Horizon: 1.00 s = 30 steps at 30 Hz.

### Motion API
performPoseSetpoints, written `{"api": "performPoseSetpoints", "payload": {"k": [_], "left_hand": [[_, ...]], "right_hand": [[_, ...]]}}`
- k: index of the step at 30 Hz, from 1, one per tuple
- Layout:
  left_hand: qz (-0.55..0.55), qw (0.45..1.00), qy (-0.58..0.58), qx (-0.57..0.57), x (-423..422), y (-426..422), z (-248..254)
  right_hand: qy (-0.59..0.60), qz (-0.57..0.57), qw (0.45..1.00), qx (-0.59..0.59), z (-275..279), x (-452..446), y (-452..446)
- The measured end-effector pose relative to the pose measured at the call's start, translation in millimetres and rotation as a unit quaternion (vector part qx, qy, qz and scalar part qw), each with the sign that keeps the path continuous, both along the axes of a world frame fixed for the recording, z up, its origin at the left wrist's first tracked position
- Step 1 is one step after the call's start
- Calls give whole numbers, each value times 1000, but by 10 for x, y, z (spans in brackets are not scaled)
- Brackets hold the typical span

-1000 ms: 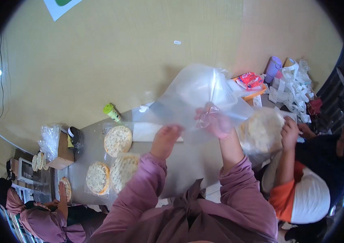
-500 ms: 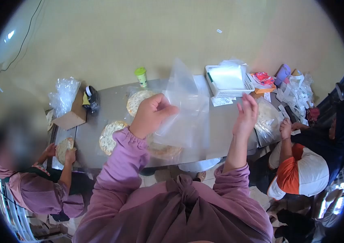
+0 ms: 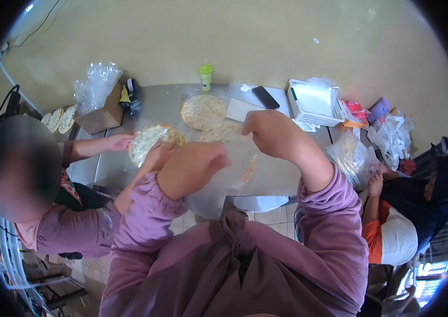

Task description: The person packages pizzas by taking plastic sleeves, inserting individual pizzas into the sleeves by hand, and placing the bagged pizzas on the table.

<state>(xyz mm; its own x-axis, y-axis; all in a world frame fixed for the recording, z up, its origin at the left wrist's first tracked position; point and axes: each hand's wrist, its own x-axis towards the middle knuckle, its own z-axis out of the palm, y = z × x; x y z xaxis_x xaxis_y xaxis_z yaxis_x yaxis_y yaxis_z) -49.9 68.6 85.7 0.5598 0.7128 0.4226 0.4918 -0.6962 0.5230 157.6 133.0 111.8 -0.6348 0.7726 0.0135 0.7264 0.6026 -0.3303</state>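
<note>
Over the table, a clear plastic bag (image 3: pixel 234 158) hangs between my two hands, its outline faint. My left hand (image 3: pixel 195 168) is closed at the bag's left side, slightly blurred by motion. Opposite it, my right hand (image 3: pixel 275 134) is bent down with its fingers pinched at the bag's upper right. Beyond my hands lies a round flat pizza (image 3: pixel 201 111) with pale topping. Part of another pizza (image 3: pixel 218 132) shows just below it. Left of my left hand, a co-worker's two hands hold a wrapped pizza (image 3: pixel 150 141).
A green cup (image 3: pixel 206 79) and a dark phone (image 3: pixel 265 98) stand and lie at the back. A white basket (image 3: pixel 316 116) holds clear bags. At left is a cardboard box (image 3: pixel 100 113) with plastic. On the right, another person handles a bagged item (image 3: pixel 349 153).
My right hand has gone from open to closed at the bag, and both hands have come lower and nearer each other. The left co-worker has reached in to a pizza on the table.
</note>
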Motion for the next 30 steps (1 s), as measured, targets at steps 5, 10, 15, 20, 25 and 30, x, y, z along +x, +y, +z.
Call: {"api": "performPoseSetpoints", "payload": {"k": [5,10,15,20,25,30], "left_hand": [[171,983,10,-67,-138,-229,146],[188,978,92,16,-112,-364,94],[312,949,-33,8,-212,-266,-51],[450,885,26,120,-310,-209,-10],[523,849,48,-62,-182,-627,-287],[548,812,52,-195,106,-1076,-452]], "right_hand": [[54,122,991,18,114,-56,59],[123,159,979,20,312,-96,120],[213,216,952,45,331,-98,417],[393,207,881,-165,48,-15,1211],[331,-109,895,-278,-1525,-59,2452],[206,-78,963,-157,-2849,-269,3277]]}}
